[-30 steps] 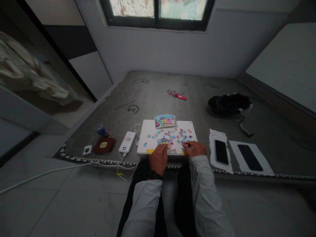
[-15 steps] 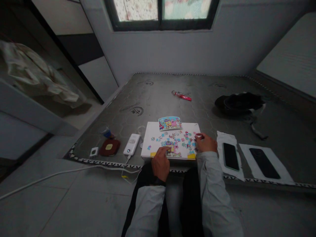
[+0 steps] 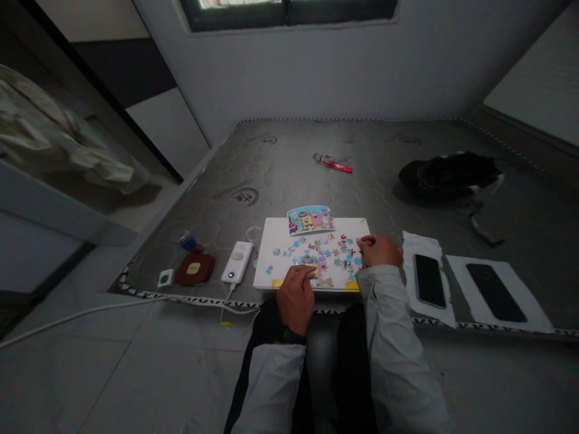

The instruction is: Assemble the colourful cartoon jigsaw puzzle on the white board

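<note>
A white box (image 3: 271, 232) lies in front of me with several loose jigsaw pieces (image 3: 344, 253) scattered over its top. At its near edge a partly joined patch of puzzle (image 3: 322, 272) shows a yellow cartoon figure. My left hand (image 3: 296, 296) rests at that patch, its fingers stretched out over the yellow part. At the box's right side, my right hand (image 3: 380, 250) pinches a small puzzle piece (image 3: 359, 242) between thumb and fingers; its picture is too small to make out. A curved picture card (image 3: 310, 220) stands on the far edge of the box.
Left of the box are a white power bank (image 3: 237, 263) with a cable, a brown case (image 3: 195, 269), a blue-labelled container (image 3: 186, 241) and a white plug (image 3: 166, 278). To the right lie two phones (image 3: 429, 280) on white sheets, and a black bag (image 3: 450, 175). A red wrapper (image 3: 335, 163) lies farther back.
The view has tipped downward a little, and everything shifts slightly in it. My right hand stays by the box's right edge, fingertips pinched; my left hand keeps its place on the patch.
</note>
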A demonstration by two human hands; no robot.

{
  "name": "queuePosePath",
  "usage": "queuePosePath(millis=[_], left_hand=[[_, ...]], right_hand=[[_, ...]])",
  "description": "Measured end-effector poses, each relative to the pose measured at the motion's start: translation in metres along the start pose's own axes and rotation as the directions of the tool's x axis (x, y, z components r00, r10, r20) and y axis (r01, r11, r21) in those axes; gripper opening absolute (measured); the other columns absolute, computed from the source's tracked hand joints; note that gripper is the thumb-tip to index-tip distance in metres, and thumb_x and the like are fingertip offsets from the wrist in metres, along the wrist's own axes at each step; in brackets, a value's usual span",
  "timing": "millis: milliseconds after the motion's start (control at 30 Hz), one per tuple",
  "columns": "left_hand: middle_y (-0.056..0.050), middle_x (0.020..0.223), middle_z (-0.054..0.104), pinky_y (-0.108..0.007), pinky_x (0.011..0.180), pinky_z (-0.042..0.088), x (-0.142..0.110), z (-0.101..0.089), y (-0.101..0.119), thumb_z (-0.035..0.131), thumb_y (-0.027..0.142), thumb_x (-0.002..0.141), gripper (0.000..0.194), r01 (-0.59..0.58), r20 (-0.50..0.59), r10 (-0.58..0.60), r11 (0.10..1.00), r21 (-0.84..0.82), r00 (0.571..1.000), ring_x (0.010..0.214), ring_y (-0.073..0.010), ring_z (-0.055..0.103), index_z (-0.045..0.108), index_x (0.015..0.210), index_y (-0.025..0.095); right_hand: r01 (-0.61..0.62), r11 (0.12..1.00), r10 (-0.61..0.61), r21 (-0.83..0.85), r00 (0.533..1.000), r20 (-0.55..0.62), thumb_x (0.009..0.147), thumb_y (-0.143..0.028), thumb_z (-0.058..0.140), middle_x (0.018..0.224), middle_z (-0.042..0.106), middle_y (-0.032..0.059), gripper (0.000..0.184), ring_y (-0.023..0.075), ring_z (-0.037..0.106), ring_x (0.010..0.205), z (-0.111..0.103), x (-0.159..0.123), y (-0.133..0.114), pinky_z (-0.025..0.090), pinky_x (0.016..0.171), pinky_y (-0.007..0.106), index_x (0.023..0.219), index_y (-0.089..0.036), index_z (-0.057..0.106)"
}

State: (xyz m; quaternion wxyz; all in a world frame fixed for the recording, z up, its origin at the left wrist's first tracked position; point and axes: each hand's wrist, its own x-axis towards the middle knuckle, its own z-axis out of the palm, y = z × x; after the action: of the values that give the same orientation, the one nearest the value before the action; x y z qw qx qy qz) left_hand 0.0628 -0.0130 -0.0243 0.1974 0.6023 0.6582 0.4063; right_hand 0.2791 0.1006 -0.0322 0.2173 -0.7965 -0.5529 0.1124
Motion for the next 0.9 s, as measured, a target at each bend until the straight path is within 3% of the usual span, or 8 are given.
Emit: queuePosePath(millis=[233, 400, 667, 800, 900], left_hand=[[-0.002, 0.104, 0.069, -0.026, 0.09, 0.051, 0.0, 0.002, 0.0, 0.048, 0.003, 0.085, 0.035, -0.011, -0.008, 0.011, 1.0, 0.015, 1.0, 0.099, -0.0149, 0.065, 0.071, 0.099, 0.025], [-0.002, 0.104, 0.069, -0.026, 0.088, 0.051, -0.001, 0.001, -0.001, 0.048, 0.005, 0.086, 0.032, -0.007, -0.011, 0.007, 1.0, 0.005, 1.0, 0.098, -0.0149, 0.065, 0.071, 0.098, 0.024], [-0.003, 0.103, 0.069, -0.026, 0.084, 0.051, -0.004, 0.002, -0.003, 0.048, 0.006, 0.087, 0.031, -0.015, -0.018, 0.015, 1.0, 0.014, 1.0, 0.096, -0.0149, 0.065, 0.071, 0.098, 0.024], [-0.003, 0.104, 0.069, -0.025, 0.082, 0.05, -0.005, 0.001, -0.003, 0.048, 0.007, 0.088, 0.031, -0.01, -0.015, 0.01, 1.0, 0.02, 1.0, 0.096, -0.0147, 0.065, 0.071, 0.098, 0.024], [-0.002, 0.106, 0.069, -0.024, 0.082, 0.05, -0.006, 0.002, -0.003, 0.049, 0.007, 0.088, 0.03, -0.023, 0.002, 0.023, 0.999, 0.046, 1.0, 0.096, -0.0146, 0.065, 0.071, 0.101, 0.024]], right_hand=[[0.086, 0.996, -0.087, -0.021, 0.996, -0.038, 0.079, -0.032, 0.061, 0.088, 0.072, 0.0046, 0.013, 0.0228, 0.062, 0.088, 0.001, -0.003, -0.002, 0.034, 0.086, 0.041, 0.083, -0.021, 0.068], [0.069, 0.997, -0.069, 0.025, 0.997, -0.017, 0.077, -0.03, 0.065, 0.091, 0.074, 0.006, 0.021, 0.0234, 0.063, 0.089, 0.007, -0.001, 0.001, 0.032, 0.088, 0.042, 0.096, -0.02, 0.067], [0.127, 0.991, -0.126, 0.038, 0.992, -0.02, 0.079, -0.027, 0.062, 0.087, 0.073, 0.0043, 0.014, 0.0232, 0.063, 0.09, -0.005, -0.006, -0.002, 0.031, 0.089, 0.045, 0.085, -0.022, 0.073], [0.057, 0.974, -0.061, 0.221, 0.998, 0.011, 0.077, -0.036, 0.067, 0.081, 0.073, 0.0046, 0.02, 0.0212, 0.065, 0.079, -0.022, -0.014, -0.007, 0.041, 0.08, 0.039, 0.088, -0.021, 0.074], [0.018, 0.919, -0.084, 0.393, 0.985, 0.153, 0.073, -0.037, 0.07, 0.077, 0.073, 0.0048, 0.023, 0.0193, 0.066, 0.071, -0.024, -0.027, -0.011, 0.047, 0.068, 0.032, 0.086, -0.019, 0.074]])
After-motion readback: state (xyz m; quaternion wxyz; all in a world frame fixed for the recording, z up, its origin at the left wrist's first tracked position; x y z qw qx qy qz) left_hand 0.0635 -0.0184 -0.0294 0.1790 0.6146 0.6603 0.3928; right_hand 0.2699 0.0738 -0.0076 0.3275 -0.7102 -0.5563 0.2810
